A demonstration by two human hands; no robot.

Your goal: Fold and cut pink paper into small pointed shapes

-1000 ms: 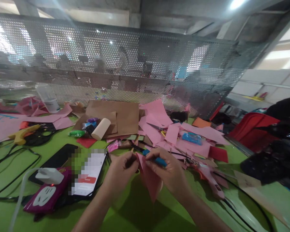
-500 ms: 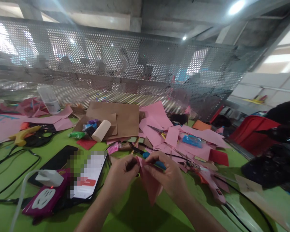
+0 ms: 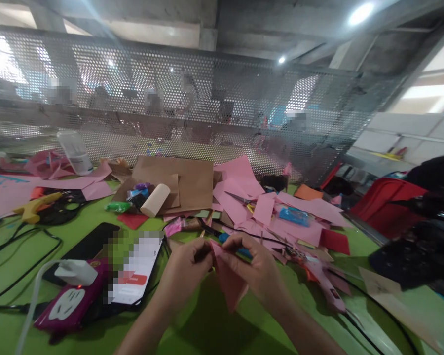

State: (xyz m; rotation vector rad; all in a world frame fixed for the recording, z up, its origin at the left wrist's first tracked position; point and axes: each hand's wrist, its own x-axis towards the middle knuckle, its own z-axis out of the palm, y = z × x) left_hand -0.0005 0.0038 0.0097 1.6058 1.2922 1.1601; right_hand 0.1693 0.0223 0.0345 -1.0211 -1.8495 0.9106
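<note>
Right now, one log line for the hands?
left hand: pinches pink paper; right hand: pinches same paper; below: green table; leftward: lit phone; rightward: pink corded tool

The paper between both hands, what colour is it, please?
The paper is pink; the head view shows it best.

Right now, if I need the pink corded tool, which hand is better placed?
Probably your right hand: the pink corded tool lies to its right, farther from your left hand. Both hold a pink paper piece.
</note>
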